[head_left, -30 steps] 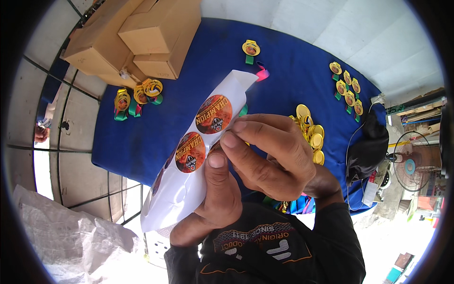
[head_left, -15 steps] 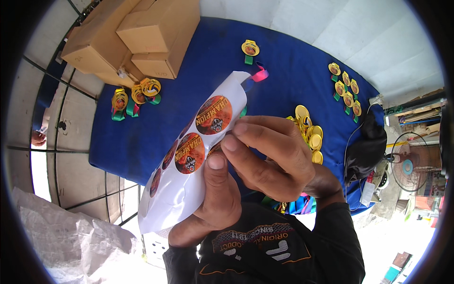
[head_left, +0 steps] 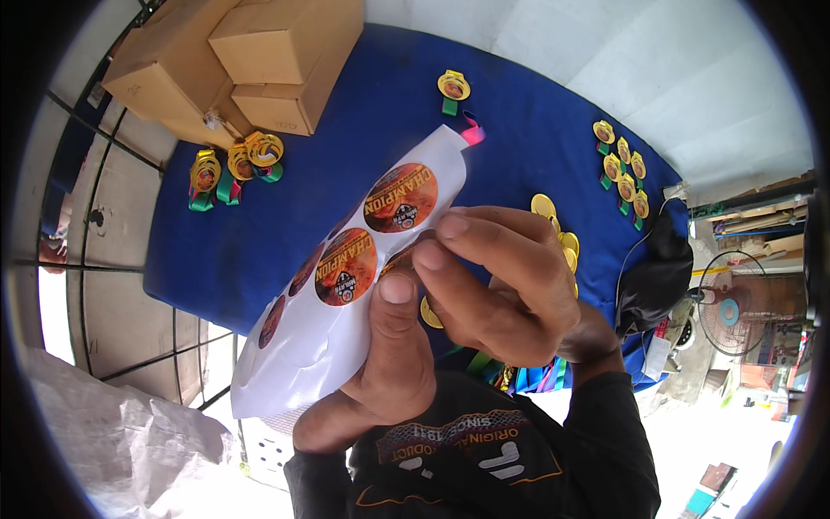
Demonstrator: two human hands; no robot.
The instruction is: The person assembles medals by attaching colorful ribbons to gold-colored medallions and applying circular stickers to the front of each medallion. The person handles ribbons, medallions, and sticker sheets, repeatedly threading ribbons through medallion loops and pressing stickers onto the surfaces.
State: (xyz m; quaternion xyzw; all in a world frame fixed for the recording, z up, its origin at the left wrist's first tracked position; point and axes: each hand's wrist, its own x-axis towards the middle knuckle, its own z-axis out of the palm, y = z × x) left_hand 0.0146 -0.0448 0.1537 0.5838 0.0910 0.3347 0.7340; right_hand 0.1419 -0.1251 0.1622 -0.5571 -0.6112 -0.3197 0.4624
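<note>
A white sticker sheet, curled lengthwise, slants across the middle of the view with several round orange-red stickers on it. My left hand grips its lower right part, thumb on top, the other fingers hidden beneath. The thumb and forefinger of my right hand are pinched together at the sheet's right edge. Beside those fingertips a sticker is partly hidden; whether it is lifting off I cannot tell. Just behind my right hand lie gold medals, one partly showing between my hands.
A blue-covered table spreads beneath. Cardboard boxes stand at the far left, with medals on ribbons before them. One medal lies at the back; several more are grouped at the right, near a black cloth and a fan.
The sheet has tilted slightly and its lower end has shifted left. My hands keep the same grip and pinch. A gold medal now shows between them.
</note>
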